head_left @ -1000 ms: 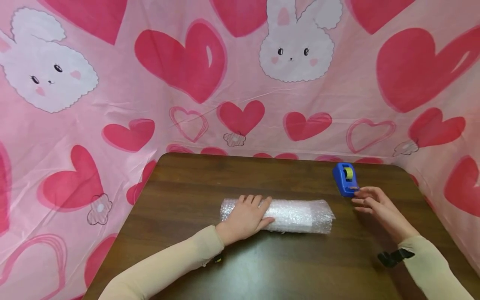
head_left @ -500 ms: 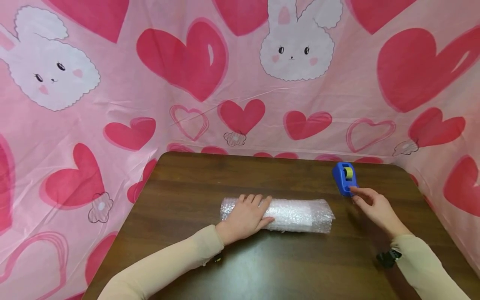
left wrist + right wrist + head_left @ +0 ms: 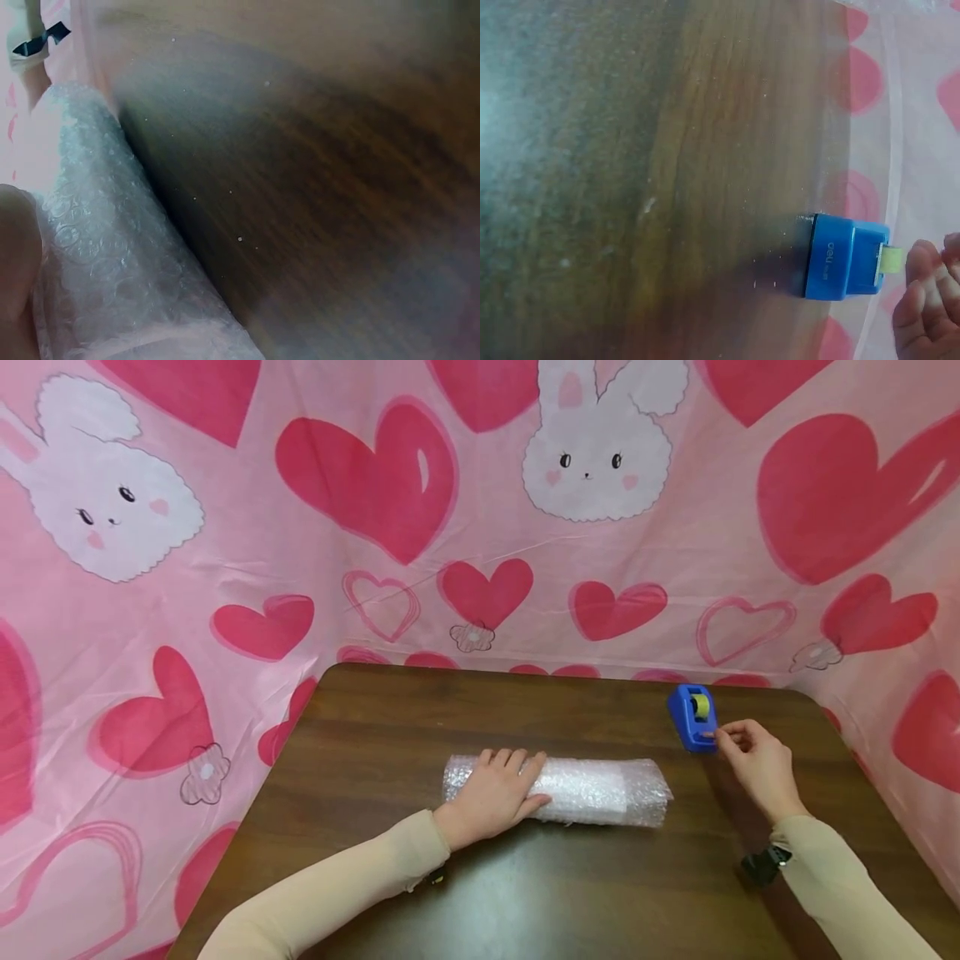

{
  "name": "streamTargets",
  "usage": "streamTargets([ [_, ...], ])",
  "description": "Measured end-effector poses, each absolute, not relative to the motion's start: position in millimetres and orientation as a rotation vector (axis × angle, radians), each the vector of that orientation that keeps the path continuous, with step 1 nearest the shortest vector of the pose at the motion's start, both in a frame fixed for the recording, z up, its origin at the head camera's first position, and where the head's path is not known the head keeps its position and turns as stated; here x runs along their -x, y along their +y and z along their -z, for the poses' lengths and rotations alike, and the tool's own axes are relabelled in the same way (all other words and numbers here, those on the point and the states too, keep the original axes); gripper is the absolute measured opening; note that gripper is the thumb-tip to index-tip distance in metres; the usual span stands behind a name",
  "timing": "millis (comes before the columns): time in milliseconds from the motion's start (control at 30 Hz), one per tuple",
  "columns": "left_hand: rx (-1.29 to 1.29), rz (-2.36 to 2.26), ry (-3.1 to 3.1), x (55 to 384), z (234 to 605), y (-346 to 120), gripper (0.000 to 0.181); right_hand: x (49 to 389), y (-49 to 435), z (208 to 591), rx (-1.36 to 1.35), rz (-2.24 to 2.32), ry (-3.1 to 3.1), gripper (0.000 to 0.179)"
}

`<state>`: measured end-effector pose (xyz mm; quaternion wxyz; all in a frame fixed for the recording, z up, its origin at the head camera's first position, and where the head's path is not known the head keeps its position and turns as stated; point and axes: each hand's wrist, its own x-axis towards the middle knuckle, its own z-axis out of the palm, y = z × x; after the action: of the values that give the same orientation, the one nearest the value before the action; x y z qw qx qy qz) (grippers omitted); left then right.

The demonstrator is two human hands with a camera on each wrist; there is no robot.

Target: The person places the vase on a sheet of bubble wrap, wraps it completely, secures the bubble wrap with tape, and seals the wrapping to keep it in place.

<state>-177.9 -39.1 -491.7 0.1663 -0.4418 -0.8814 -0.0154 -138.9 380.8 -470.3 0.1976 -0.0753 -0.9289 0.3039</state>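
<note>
A bubble-wrapped roll (image 3: 585, 789) lies crosswise on the wooden table, the bubble wrap's loose end showing at its right. My left hand (image 3: 489, 797) rests on its left half, fingers over the top and thumb toward me. In the left wrist view the bubble wrap (image 3: 112, 240) fills the lower left, with part of my hand beside it. Farther back at right stands a blue tape dispenser (image 3: 682, 720) with a yellowish roll of tape. At its front my right hand (image 3: 761, 768) pinches the tape's end (image 3: 891, 260); the fingertips partly hide it.
The dark wooden table (image 3: 375, 727) has a rounded far edge. Pink fabric with hearts and rabbits (image 3: 495, 518) hangs behind and at both sides. A black strap (image 3: 765, 865) is on the right wrist.
My right hand has moved in to the front of the tape dispenser, its spread fingers closing to a pinch on the tape. The left hand and the wrapped roll stay put.
</note>
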Motion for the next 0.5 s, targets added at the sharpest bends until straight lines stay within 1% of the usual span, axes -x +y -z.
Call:
streamTargets([
  [100, 1.253, 0.044, -2.509, 178, 493, -39, 0.061, 142, 378, 471, 0.209, -0.863, -2.557, 0.025],
  [267, 1.252, 0.037, -2.517, 178, 494, -39, 0.061, 145, 373, 469, 0.248, -0.867, -2.508, 0.027],
  [433, 1.251, 0.041, -2.49, 177, 493, -39, 0.061, 145, 370, 467, 0.259, -0.922, -2.532, 0.043],
  [500, 1.248, 0.04, -2.475, 177, 492, -40, 0.06, 146, 369, 466, 0.248, -0.928, -2.549, 0.046],
])
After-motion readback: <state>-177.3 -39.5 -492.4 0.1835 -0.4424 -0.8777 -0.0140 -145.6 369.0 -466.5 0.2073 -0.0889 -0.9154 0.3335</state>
